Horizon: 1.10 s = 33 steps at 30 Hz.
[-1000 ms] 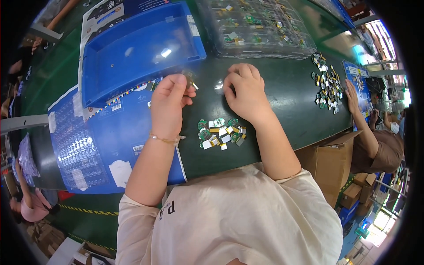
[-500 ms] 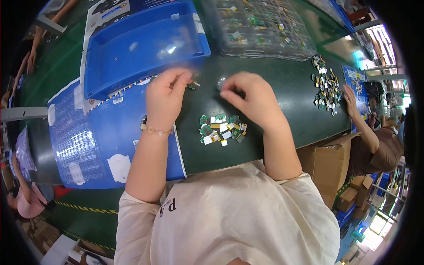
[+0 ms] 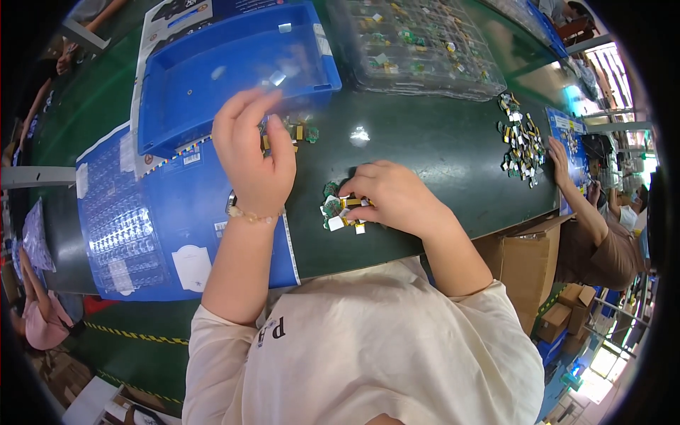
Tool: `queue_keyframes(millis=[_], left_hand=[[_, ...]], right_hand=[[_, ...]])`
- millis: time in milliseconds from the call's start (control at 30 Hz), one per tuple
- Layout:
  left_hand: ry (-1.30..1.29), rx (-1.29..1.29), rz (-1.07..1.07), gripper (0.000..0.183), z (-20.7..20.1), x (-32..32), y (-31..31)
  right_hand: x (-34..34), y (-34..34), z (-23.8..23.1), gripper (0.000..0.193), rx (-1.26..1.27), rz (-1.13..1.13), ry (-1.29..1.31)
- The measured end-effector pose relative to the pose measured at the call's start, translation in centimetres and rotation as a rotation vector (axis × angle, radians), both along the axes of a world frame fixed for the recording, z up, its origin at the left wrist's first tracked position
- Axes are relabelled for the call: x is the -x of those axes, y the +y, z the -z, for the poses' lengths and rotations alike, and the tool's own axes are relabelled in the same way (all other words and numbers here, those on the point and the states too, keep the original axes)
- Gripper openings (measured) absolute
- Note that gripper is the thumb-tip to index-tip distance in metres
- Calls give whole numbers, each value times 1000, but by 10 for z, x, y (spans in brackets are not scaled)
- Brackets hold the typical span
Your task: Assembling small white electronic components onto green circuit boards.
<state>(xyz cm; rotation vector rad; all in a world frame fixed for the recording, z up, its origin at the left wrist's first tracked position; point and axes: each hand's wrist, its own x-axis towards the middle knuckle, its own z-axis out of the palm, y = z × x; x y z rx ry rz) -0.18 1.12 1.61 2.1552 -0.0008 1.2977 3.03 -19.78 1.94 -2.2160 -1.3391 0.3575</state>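
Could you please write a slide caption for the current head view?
Right hand at a pile of electronic parts, left hand open near a blue tray.

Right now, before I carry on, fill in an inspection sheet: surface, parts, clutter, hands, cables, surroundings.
Surface: dark green tabletop; blue printed sheet at left.
Parts: near pile of small green, white and yellow pieces; smaller group beside the blue bin.
Clutter: blue bin with pale spots inside, pieces or glare unclear; clear compartment tray with similar pieces.
Hands: left hand open, fingers spread near the smaller group; right hand at the near pile, grip unclear.
Cables: nothing seen.
Surroundings: cardboard box by the table edge; at right, another person's hand beside a separate pile.
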Motion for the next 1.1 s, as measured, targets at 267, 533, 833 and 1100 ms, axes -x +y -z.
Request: queue_keyframes(millis=[267, 533, 833, 1100], left_hand=[[67, 12, 340, 19, 2, 3, -4], [876, 764, 1191, 16, -1, 17, -19], [995, 1014, 877, 23, 11, 10, -43], [619, 1220, 762, 10, 15, 9, -41]], right_hand=[[-4, -6, -8, 26, 1, 35, 64], [-8, -17, -12, 14, -290, 524, 431], [-4, 1, -3, 17, -600, 670, 605], [-7, 25, -9, 19, -530, 648, 351]])
